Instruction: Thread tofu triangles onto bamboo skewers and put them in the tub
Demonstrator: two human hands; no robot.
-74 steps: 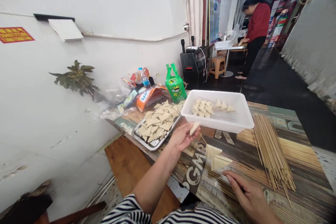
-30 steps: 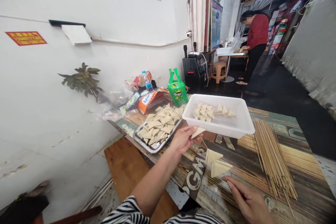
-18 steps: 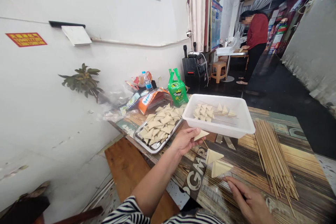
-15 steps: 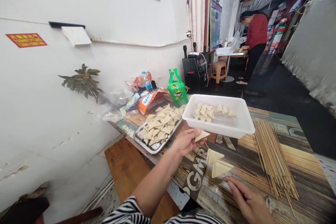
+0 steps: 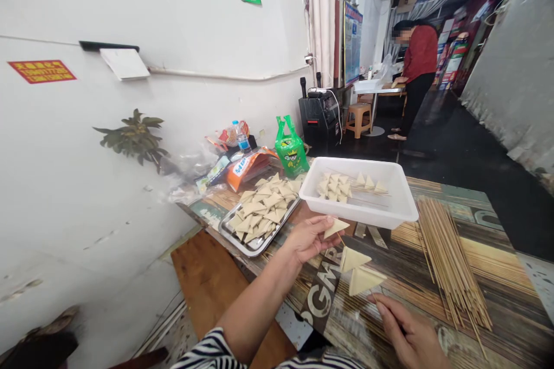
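**Tofu piece held at skewer tip; two pieces already threaded**

The left hand (image 5: 309, 237) pinches one tofu triangle (image 5: 336, 227) between thumb and fingertips, just in front of the near wall of the white plastic tub (image 5: 367, 216). The right hand (image 5: 407, 334), low at the near edge of the desk (image 5: 511, 311), is closed on the lower end of a bamboo skewer (image 5: 340, 238); the exact grip point is partly hidden by the fingers. The skewer slants up to the left, its tip touching or just under the held triangle; which of the two cannot be told. Two threaded triangles (image 5: 359, 270) sit on it between the hands.

A metal tray (image 5: 255, 245) left of the tub carries a heap of loose triangles (image 5: 262, 207). The tub contains finished skewers (image 5: 346, 186). A bundle of bare sticks (image 5: 445, 253) lies on the desk to the right. A green bag (image 5: 291, 150) stands behind the tray. Another person in a red top (image 5: 418, 63) stands well apart at a far table.
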